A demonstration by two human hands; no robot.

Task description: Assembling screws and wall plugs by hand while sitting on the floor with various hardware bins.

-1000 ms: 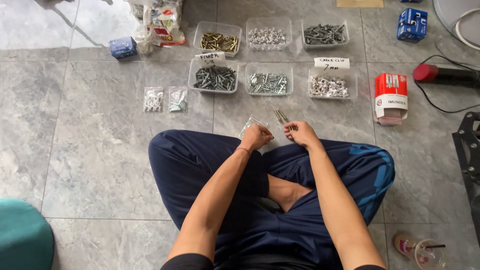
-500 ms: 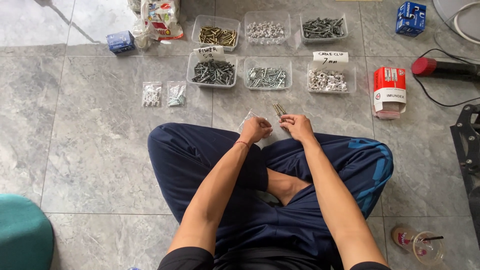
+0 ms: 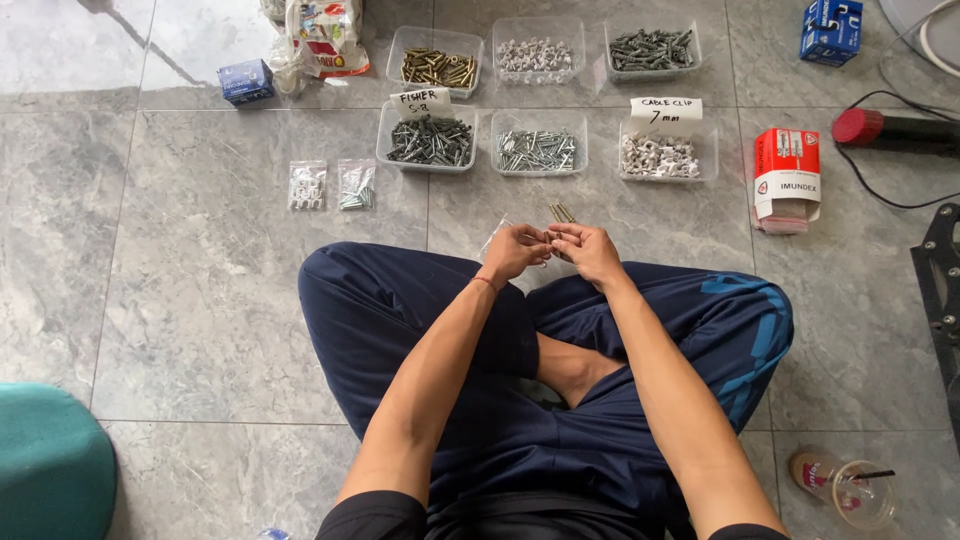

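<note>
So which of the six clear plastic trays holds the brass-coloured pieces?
The far-left clear plastic tray in the back row: its contents are golden-brown, while the other five trays hold grey, silver or white pieces.

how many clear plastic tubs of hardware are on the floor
6, in two rows of three. Back row: brass screws tub, white clips tub, dark screws tub. Front row: dark anchors tub, silver screws tub, white cable-clips tub.
</note>
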